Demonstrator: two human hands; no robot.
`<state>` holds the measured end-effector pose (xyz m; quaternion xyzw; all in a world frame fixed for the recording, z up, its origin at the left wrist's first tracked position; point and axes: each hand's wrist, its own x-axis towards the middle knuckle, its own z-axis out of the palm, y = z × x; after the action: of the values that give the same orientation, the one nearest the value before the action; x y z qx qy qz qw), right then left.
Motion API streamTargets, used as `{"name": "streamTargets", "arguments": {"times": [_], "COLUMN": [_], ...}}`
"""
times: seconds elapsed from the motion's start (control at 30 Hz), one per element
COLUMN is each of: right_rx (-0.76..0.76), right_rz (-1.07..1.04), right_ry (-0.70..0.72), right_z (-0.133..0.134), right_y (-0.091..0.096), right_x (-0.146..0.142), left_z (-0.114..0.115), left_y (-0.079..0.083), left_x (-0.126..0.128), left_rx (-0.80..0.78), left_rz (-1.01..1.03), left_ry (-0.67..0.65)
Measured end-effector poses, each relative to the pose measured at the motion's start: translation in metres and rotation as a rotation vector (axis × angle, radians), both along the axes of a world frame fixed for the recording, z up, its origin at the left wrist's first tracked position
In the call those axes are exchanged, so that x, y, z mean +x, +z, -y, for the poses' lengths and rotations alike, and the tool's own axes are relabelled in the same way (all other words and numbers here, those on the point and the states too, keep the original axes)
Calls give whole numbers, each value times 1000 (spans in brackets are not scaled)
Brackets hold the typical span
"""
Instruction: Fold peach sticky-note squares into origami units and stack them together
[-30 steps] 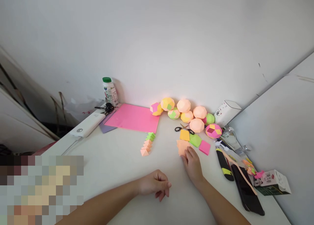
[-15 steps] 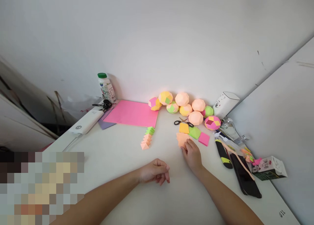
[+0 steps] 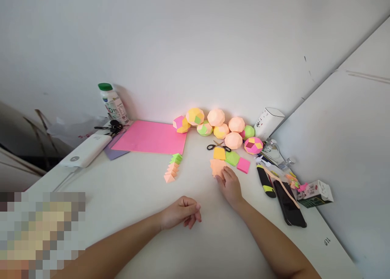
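My right hand [image 3: 230,186] reaches to a pile of peach sticky notes [image 3: 217,167], its thumb and fingertips closed at the near right edge. Below and left of it, my left hand [image 3: 182,214] hovers over or rests on the table, fingers loosely curled and thumb against them, nothing visible inside. Left of the notes stands a short row of folded paper pieces [image 3: 172,171], peach in front and green behind. Yellow notes [image 3: 219,153], green notes [image 3: 232,158] and pink notes [image 3: 243,165] lie just beyond the peach pile. Black-handled scissors [image 3: 218,145] lie open behind them.
Several faceted paper balls [image 3: 216,117] line the wall. A pink sheet [image 3: 149,137], a white bottle [image 3: 113,104] and a white power bank [image 3: 87,150] are on the left. On the right are a cutter [image 3: 265,181], a phone [image 3: 289,204] and a small carton [image 3: 316,194].
The whole view has shifted, so everything sits further left in the picture. My right hand stays at the peach notes, and my left hand keeps its curled pose.
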<state>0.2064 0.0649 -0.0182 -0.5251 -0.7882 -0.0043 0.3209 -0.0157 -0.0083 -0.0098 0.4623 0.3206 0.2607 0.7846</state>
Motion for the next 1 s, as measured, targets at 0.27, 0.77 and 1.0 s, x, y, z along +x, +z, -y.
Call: {"name": "streamTargets", "arguments": {"times": [0.27, 0.77, 1.0], "right_rx": [-11, -9, 31], "right_rz": [-27, -160, -325], "right_ry": [-30, -75, -108], "right_z": [-1, -9, -12], "right_y": [-10, -3, 7], "right_x": [5, 1, 3], "left_z": [5, 5, 3], "left_y": [3, 1, 2], "left_x": [0, 1, 1], "left_rx": [-14, -4, -52], "left_rz": [5, 7, 54], "left_ry": [55, 61, 62]}}
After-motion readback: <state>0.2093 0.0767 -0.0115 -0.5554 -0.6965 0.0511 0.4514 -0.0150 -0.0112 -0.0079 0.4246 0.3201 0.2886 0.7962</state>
